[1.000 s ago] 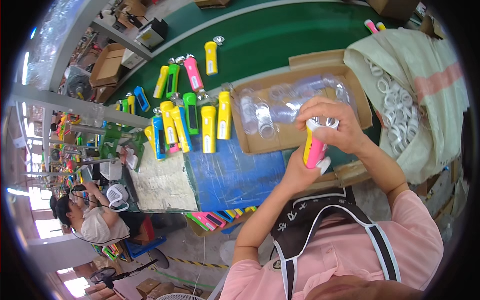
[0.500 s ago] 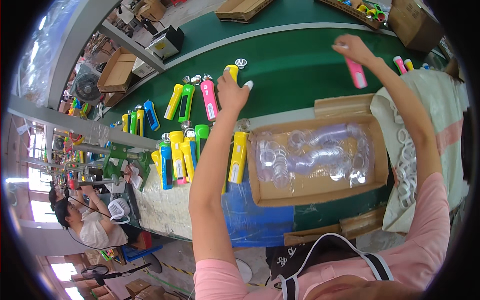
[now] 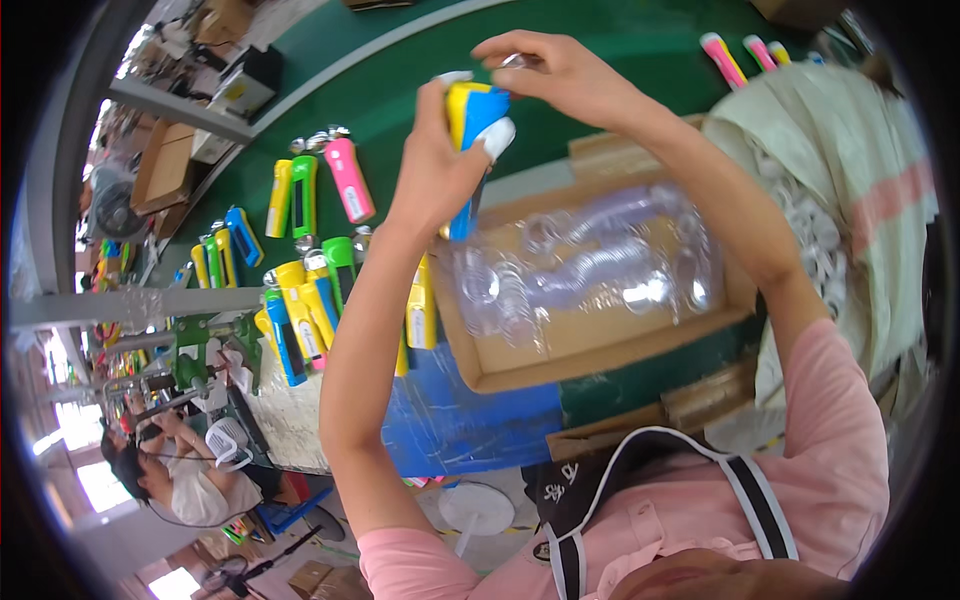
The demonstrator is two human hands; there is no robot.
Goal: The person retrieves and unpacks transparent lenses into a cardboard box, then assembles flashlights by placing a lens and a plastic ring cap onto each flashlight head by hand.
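Note:
My left hand [image 3: 432, 165] holds up a yellow-and-blue flashlight body [image 3: 482, 105], its fingers closed round it and white covers on fingertips. Beside its head end, my right hand [image 3: 590, 88] pinches a small shiny silver piece [image 3: 516, 62], perhaps a reflector cup, partly hidden by the fingers. Left of my left arm lie a pink flashlight body [image 3: 348, 180], a green one [image 3: 303, 195] and a yellow one [image 3: 279, 198], with silver reflectors at their ends. Nearer stands a cluster of yellow, blue and green bodies [image 3: 298, 305].
A cardboard box [image 3: 500, 380] of clear plastic rings sits in front of me. On the right, a pale woven sack [image 3: 860, 190] has white rings [image 3: 815, 240] beside it. A pink flashlight [image 3: 722, 62] lies at the far right. Another person [image 3: 190, 470] works at the left.
My right hand has released the pink flashlight at the far right and moved left, now pinching a silver piece. My left hand has lifted the yellow-and-blue flashlight body. The view has shifted.

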